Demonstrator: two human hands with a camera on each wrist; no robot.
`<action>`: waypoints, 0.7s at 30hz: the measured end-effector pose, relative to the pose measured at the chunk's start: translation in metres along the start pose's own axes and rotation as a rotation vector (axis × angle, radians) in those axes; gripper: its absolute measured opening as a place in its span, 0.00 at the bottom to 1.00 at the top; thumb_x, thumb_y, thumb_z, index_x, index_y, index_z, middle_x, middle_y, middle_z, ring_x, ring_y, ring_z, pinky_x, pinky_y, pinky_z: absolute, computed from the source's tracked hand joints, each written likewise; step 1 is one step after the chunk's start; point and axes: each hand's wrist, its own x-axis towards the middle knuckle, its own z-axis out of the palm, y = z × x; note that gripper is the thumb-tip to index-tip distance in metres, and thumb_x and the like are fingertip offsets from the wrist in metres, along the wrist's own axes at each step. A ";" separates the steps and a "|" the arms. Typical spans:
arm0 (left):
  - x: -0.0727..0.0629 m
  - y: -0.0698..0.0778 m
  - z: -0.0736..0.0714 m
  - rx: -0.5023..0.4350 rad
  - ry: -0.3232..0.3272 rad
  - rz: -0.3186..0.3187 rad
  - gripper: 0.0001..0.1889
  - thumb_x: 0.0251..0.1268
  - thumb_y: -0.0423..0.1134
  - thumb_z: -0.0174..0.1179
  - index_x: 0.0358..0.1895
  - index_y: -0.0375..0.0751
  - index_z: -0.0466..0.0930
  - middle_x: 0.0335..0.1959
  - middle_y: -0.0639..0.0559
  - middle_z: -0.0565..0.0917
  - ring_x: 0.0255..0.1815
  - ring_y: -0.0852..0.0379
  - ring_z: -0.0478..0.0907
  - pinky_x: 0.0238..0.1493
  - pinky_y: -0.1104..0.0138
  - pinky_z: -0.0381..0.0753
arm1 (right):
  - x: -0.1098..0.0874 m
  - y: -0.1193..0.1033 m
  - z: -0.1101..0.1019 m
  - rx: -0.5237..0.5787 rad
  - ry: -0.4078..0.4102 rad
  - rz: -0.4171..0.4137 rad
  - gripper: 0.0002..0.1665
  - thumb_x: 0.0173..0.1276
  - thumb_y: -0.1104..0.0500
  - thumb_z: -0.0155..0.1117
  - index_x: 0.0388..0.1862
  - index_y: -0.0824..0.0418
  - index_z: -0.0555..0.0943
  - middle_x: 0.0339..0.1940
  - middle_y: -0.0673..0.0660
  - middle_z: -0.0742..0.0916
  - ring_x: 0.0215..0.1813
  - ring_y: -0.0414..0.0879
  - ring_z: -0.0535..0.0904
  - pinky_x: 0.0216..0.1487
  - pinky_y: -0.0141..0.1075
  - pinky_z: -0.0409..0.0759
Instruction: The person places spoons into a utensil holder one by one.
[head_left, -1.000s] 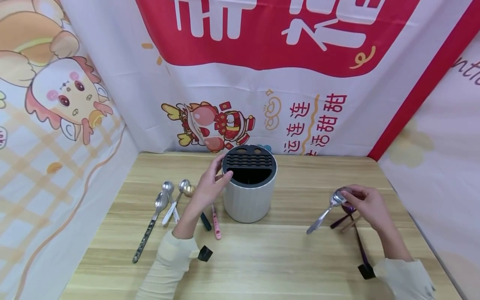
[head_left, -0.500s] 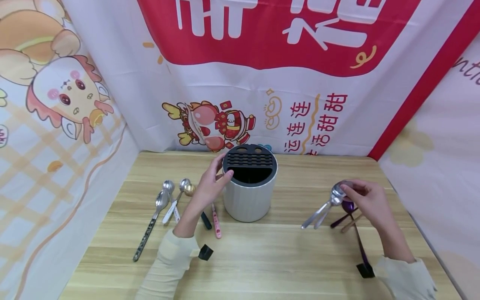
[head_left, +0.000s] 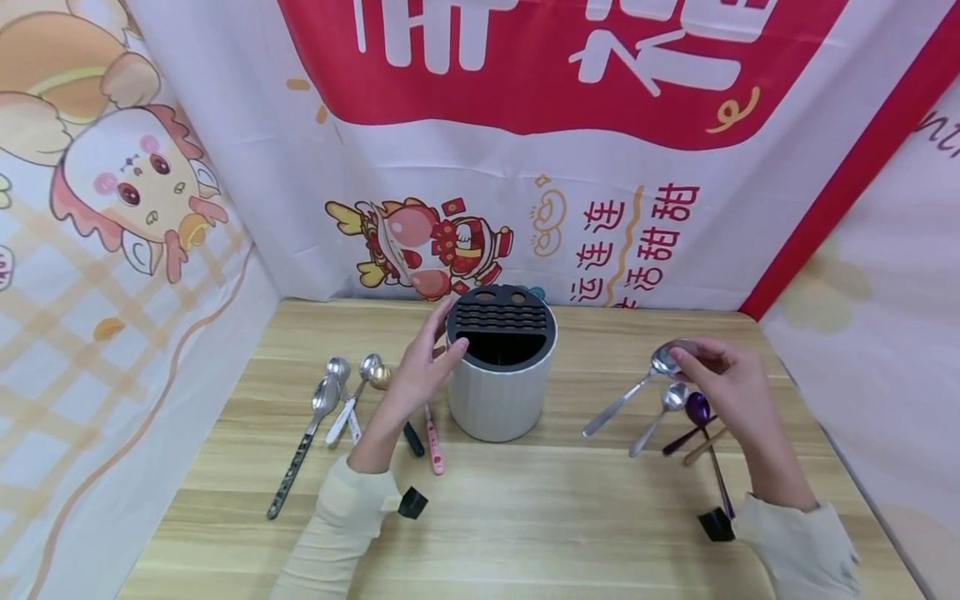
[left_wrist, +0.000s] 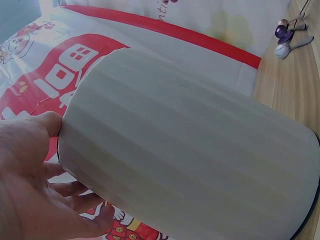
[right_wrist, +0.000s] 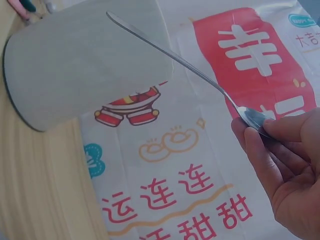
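My left hand (head_left: 422, 371) holds a pale, ribbed cutlery holder (head_left: 498, 408) at its upper left, thumb on the rim and fingers round the side. A black slotted top (head_left: 501, 317) with a wide opening covers the holder, which stands upright on the table. Off to the right, my right hand (head_left: 723, 379) pinches a silver spoon (right_wrist: 175, 61) by its bowl, the handle slanting toward the holder. Below that hand lie a smaller silver spoon (head_left: 673, 397), a purple spoon (head_left: 698, 407) and a brown handle (head_left: 703, 448).
Several spoons lie left of the holder, among them one with a black patterned handle (head_left: 292, 475), a white-handled one (head_left: 341, 422) and a gold bowl (head_left: 380, 377). A pink handle (head_left: 435, 450) and a dark green handle (head_left: 413, 440) lie near the left forearm. Printed cloth (head_left: 637, 158) hangs behind.
The right hand has lifted the silver spoon up and away from the pile, leaving the smaller silver spoon on the table. My left hand stays on the cutlery holder.
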 end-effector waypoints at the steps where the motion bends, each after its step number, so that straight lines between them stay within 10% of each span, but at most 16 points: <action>1: 0.000 0.000 0.000 0.004 -0.003 0.004 0.36 0.74 0.57 0.53 0.80 0.64 0.48 0.82 0.53 0.52 0.81 0.43 0.52 0.74 0.45 0.65 | 0.000 -0.002 0.001 0.011 0.001 -0.007 0.18 0.71 0.62 0.63 0.53 0.76 0.81 0.35 0.33 0.88 0.36 0.31 0.86 0.39 0.25 0.85; 21: 0.000 0.001 0.000 0.042 -0.011 0.001 0.33 0.76 0.55 0.51 0.79 0.60 0.52 0.82 0.51 0.52 0.81 0.41 0.53 0.74 0.44 0.65 | 0.013 -0.027 0.012 0.161 0.093 -0.087 0.16 0.69 0.66 0.64 0.50 0.77 0.81 0.36 0.42 0.89 0.36 0.35 0.87 0.40 0.26 0.86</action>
